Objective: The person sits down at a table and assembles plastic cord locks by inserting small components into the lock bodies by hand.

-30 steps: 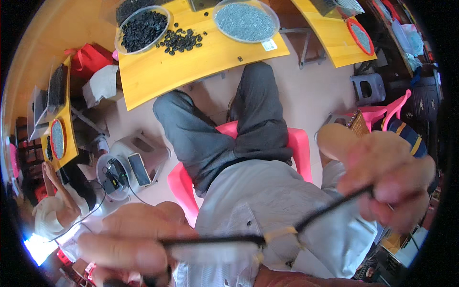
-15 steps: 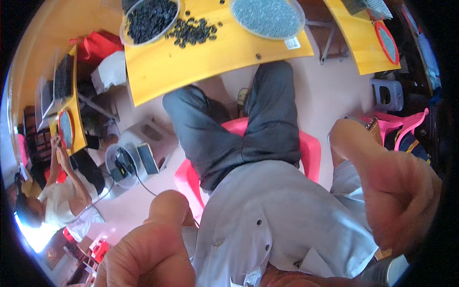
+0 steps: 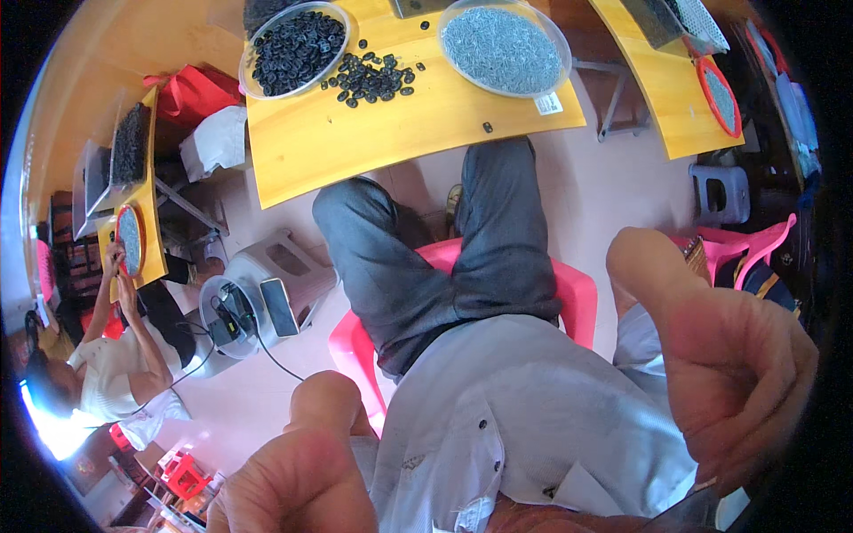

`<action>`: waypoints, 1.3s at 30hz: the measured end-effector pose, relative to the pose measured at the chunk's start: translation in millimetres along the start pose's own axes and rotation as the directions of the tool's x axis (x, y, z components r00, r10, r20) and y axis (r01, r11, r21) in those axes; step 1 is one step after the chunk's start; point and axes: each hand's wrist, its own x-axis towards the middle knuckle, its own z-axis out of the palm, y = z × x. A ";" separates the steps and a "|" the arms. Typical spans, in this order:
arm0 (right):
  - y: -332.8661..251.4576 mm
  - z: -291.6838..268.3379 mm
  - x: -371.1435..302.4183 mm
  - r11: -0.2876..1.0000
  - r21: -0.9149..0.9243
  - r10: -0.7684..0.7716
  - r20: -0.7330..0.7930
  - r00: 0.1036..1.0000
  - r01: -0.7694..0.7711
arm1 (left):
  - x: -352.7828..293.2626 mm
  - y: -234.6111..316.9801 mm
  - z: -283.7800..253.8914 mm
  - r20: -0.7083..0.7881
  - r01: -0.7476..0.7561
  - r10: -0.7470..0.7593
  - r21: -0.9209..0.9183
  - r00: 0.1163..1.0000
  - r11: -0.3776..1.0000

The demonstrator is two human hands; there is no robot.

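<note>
Both of my hands are raised close to the camera, away from the table. My left hand [image 3: 298,475] fills the lower left, its wrist bent and its fingers out of sight past the lower edge. At the right, my right hand [image 3: 737,373] shows its palm side; its fingers run into the dark rim and cannot be made out. Beyond my knees stands a yellow table [image 3: 355,147]. On it are a round clear tub of small black oval parts [image 3: 298,53], a loose heap of the same black parts [image 3: 373,78] and a clear tub of small silvery metal pieces [image 3: 502,49].
I sit on a pink chair [image 3: 573,298]. To the left, a grey stool [image 3: 284,258] bears a phone [image 3: 279,306], beside a clear tub with black chargers and cables [image 3: 233,315]. A co-worker [image 3: 120,373] handles something at another yellow table. A further table [image 3: 653,80] stands right.
The whole view has shifted, so the table and tubs sit slightly lower and further right. My left hand appears a little lower and further right; my right hand stays nearly in place.
</note>
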 end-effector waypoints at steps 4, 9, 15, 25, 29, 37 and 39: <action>0.5 6.8 3.3 0.996 -0.083 0.025 -0.023 0.999 -0.027 | 7.3 -45.7 0.5 -0.077 -0.503 0.497 -0.090 0.864 0.860; -0.4 68.7 58.0 0.983 -0.177 0.039 -0.037 0.999 -0.045 | -19.6 -110.5 5.9 -0.701 -0.322 0.039 -0.277 0.712 0.905; 152.0 180.8 -10.0 0.833 -0.253 0.454 -0.196 0.869 -0.492 | -77.6 -278.3 -5.4 -0.404 0.544 -0.577 -0.205 0.710 0.813; 194.2 213.4 -7.9 0.647 -0.437 0.591 -0.229 0.774 -0.624 | -107.3 -334.2 3.2 -0.239 0.710 -0.742 -0.219 0.626 0.669; 198.3 213.3 7.9 0.650 -0.343 0.685 -0.122 0.718 -0.678 | -81.9 -331.2 6.3 -0.184 0.689 -0.725 -0.227 0.664 0.688; 164.6 229.1 10.0 0.708 0.019 0.705 0.031 0.709 -0.706 | -75.8 -337.1 10.3 -0.192 0.660 -0.692 -0.210 0.696 0.721; 144.8 239.4 11.8 0.599 0.252 0.759 0.124 0.640 -0.760 | -75.8 -336.9 7.8 -0.214 0.644 -0.690 -0.250 0.692 0.723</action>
